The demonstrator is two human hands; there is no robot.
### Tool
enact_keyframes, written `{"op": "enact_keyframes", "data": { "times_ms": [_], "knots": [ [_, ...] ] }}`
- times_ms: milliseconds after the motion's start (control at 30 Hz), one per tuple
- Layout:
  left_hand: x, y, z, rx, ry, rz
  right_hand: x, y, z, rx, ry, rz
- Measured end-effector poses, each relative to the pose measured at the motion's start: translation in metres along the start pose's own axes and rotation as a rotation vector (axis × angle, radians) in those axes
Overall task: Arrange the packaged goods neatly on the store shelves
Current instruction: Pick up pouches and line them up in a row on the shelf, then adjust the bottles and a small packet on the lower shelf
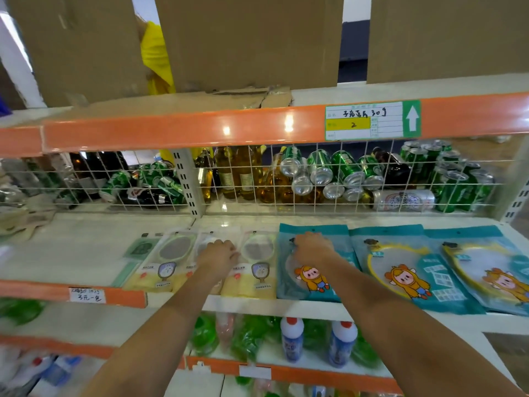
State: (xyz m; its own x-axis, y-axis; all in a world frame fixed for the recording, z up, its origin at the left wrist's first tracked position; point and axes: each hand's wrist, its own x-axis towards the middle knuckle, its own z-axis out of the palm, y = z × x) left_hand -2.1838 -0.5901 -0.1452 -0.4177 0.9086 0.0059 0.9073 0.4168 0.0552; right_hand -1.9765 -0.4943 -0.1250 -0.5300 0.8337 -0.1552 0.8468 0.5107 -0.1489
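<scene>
On the white middle shelf [86, 253] lie flat packets in a row. My left hand [219, 255] rests with curled fingers on a clear-and-yellow packet [206, 245] among similar ones [257, 265], [169, 259]. My right hand [310, 247] grips the upper part of a teal cartoon packet [309, 279]. Two more teal cartoon packets [400, 270], [483, 270] lie to its right, overlapping slightly. A green packet [140, 249] lies at the row's left end.
A wire mesh [286, 179] backs the shelf, with green cans [320, 167] and bottles [237, 173] behind it. Cardboard boxes [249, 41] stand on the top shelf above an orange rail with a price label [372, 120]. Bottles [292, 339] fill the shelf below.
</scene>
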Motion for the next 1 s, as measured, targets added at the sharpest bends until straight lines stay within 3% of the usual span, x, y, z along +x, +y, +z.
{"op": "enact_keyframes", "data": {
  "times_ms": [333, 700, 1000],
  "knots": [
    [-0.045, -0.041, -0.010, 0.011, 0.005, -0.216, 0.013, -0.103, 0.020, -0.007, 0.076, -0.363],
    [-0.139, -0.148, -0.026, -0.026, 0.052, -0.532, -0.011, -0.252, 0.046, -0.032, 0.056, -0.733],
    [-0.211, -0.254, -0.053, -0.054, 0.110, -0.689, -0.053, -0.383, 0.068, -0.008, 0.020, -0.897]
  ]
}}
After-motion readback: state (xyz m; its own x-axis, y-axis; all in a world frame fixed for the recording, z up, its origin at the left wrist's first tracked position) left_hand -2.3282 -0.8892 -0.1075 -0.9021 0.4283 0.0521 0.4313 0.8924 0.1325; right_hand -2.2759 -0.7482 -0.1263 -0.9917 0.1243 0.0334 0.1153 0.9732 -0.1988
